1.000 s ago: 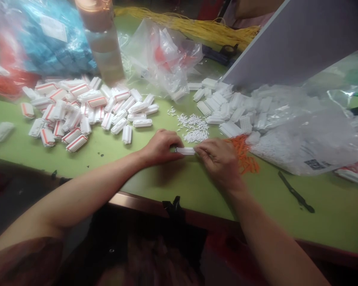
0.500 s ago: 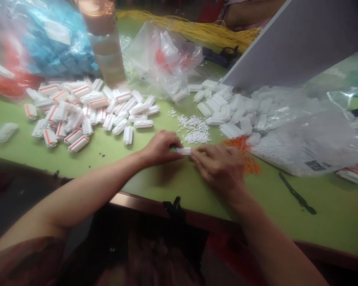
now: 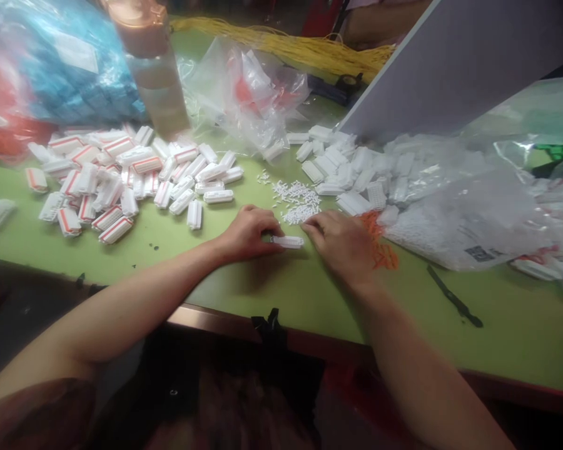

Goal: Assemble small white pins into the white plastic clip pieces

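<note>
My left hand (image 3: 251,231) pinches a small white plastic connector block (image 3: 288,242) by its left end, just above the table. To its right, my right hand (image 3: 340,240) has come off the block, thumb and forefinger drawn together at the near edge of a heap of tiny white pins (image 3: 298,197). Whatever lies between those fingertips is too small to make out. Beside the right hand's knuckles, partly covered by it, is a pile of orange strips (image 3: 382,247).
White blocks with orange stripes (image 3: 115,228) lie heaped on the left. Plain white blocks (image 3: 351,165) and a clear bag (image 3: 450,231) sit on the right, a dark knife-like tool (image 3: 455,297) nearer. A bottle (image 3: 152,75), blue bag (image 3: 79,69), yellow cords (image 3: 281,40) and grey panel (image 3: 455,75) stand behind.
My right hand has let go of the block's right end and moved up to the edge of the pins. My left hand still holds the block. The whole view has shifted slightly.
</note>
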Action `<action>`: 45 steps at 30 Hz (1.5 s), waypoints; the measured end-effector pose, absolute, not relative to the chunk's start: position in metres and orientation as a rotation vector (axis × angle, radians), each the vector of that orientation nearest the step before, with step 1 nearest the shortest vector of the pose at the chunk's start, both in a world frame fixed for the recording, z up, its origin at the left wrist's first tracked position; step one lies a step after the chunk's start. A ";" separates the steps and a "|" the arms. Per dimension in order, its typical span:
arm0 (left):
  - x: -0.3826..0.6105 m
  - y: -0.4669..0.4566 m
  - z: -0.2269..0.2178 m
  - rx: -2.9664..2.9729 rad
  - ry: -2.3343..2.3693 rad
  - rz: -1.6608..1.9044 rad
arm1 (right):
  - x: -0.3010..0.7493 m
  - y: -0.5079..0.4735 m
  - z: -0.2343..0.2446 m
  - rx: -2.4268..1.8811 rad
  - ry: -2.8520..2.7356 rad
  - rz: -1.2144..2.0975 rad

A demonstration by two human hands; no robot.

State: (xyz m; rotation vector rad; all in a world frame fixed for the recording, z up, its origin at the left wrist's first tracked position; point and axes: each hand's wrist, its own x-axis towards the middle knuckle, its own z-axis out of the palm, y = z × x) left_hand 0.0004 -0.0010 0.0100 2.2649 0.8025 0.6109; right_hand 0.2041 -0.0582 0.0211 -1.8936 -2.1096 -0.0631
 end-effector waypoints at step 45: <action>0.001 0.002 0.005 2.209 0.790 0.661 | 0.194 -0.086 0.032 -1.533 -2.090 0.015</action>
